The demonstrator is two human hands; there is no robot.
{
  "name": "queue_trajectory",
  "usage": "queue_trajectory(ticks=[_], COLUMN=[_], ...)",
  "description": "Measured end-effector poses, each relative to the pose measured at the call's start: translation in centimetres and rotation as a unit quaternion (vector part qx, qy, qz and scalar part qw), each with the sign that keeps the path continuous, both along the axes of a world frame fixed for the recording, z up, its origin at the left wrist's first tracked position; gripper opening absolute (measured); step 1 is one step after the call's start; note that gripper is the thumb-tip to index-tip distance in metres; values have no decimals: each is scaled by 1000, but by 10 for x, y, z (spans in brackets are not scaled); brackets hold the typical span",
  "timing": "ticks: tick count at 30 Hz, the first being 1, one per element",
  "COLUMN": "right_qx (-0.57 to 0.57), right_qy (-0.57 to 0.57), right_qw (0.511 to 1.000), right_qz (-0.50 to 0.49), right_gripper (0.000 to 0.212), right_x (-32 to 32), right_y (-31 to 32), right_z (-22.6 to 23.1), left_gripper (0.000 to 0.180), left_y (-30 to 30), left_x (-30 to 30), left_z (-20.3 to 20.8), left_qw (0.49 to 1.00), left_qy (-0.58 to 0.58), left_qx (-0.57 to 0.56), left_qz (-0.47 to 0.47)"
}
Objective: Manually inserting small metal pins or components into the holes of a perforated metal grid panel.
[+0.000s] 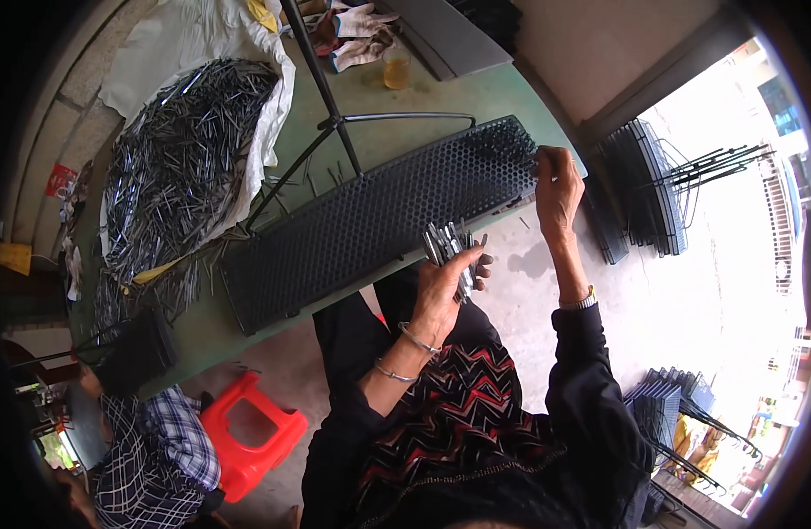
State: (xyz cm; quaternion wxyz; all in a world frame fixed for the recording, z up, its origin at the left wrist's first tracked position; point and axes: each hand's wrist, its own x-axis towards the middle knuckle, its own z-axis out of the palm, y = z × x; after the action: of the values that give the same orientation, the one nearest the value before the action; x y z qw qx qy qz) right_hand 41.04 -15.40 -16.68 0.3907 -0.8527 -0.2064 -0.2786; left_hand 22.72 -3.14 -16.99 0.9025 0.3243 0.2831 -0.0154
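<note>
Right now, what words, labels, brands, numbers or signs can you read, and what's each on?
No readable text.
Red card, far left: pale marks, too small and blurred to read.
Black perforated panel: no lettering visible.
Metal pieces in the left hand: no lettering visible.

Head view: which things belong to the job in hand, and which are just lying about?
Likely in use:
perforated black panel, right hand at its right end
thin shiny strips in the left hand
loose strips on the white sack

Apparently just lying about:
cup of yellowish liquid
gloves
red stool
</note>
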Motion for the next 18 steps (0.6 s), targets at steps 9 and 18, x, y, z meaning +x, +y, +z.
queue_trajectory(ticks=[9,18], right_qx=[-29,-150], right_qy=[-33,6], right_qw=[999,989], right_qz=[13,11], right_gripper=[6,14], right_x=[9,7], right_y=[10,8], right_z=[-6,-14], left_gripper=[20,21], left_y=[1,1], left_x=[-1,-1], left_z=[-1,-4], left_qw=[999,999], left_qy=[17,11], left_qx=[-31,-29], left_qz=[-11,-10])
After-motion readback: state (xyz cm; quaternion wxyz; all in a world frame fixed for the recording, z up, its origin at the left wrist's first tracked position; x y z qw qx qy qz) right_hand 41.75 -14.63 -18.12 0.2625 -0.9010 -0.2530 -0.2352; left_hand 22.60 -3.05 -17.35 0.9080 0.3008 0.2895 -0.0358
